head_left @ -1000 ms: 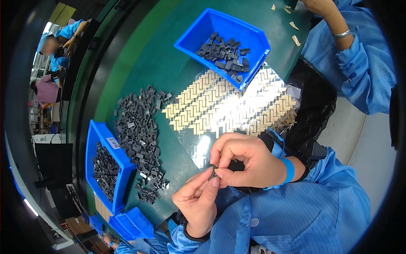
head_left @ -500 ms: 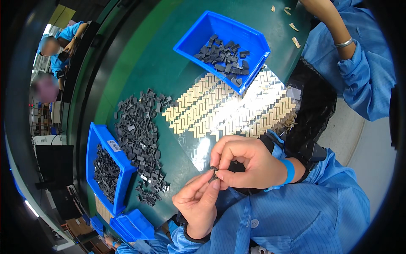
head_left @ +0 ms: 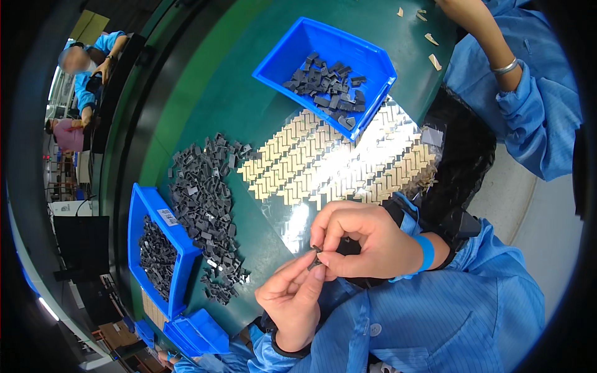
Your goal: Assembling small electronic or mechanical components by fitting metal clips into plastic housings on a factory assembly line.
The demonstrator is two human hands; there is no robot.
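A small dark grey plastic part [head_left: 315, 262] is pinched between the fingertips of my left hand [head_left: 291, 299] and my right hand [head_left: 367, 239], which meet near the green table's front edge. Both hands are closed on it, thumb against fingers, and they cover most of its shape. Just beyond them lies a clear sheet with rows of cream-coloured sticker pieces [head_left: 280, 152]. To the left of the sheet spreads a loose heap of dark grey parts [head_left: 202, 193].
A blue bin [head_left: 283, 89] with some dark parts stands on the far edge of the sheet. Another blue bin [head_left: 185, 261], full of small dark parts, is at the left. Cream scraps [head_left: 433, 61] lie at the far right, near a co-worker's arm [head_left: 482, 31].
My hands hold almost the same pose, with the part showing slightly more between the fingertips. At far left, people in the background have shifted.
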